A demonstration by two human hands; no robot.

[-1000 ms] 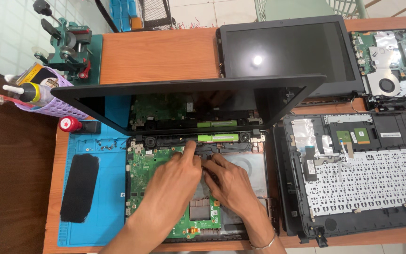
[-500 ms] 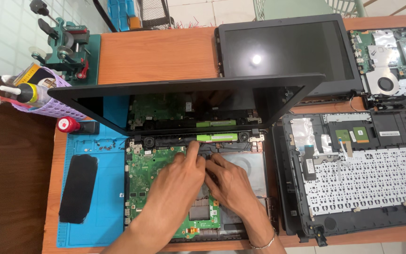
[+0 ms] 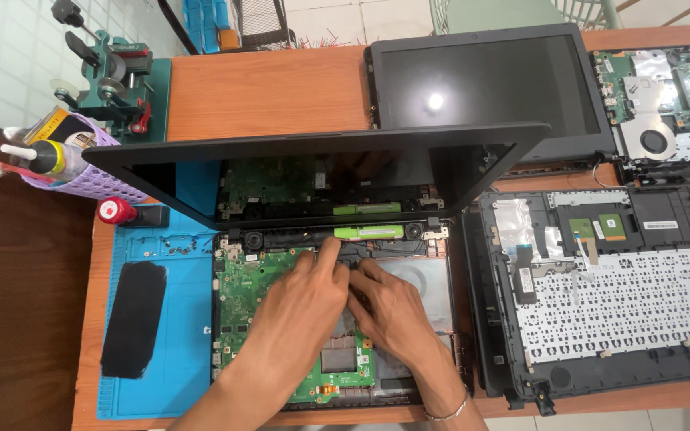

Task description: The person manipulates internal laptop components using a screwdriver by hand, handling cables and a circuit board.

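Pretty cramped here: the tilted screen lid (image 3: 313, 172) hangs right over the back of the open laptop base (image 3: 265, 295), blocking from above. Keyboard cover (image 3: 600, 287) crowds the right; the blue mat (image 3: 193, 319) leaves room left.

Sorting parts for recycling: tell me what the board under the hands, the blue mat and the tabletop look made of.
Board: green laminate circuit board, matte, studded with small components. Blue mat: looks like soft rubber or silicone, dull with moulded compartments. Tabletop: wood or wood-look laminate, orange-brown with faint grain. Both hands, left and right, rest on the board.
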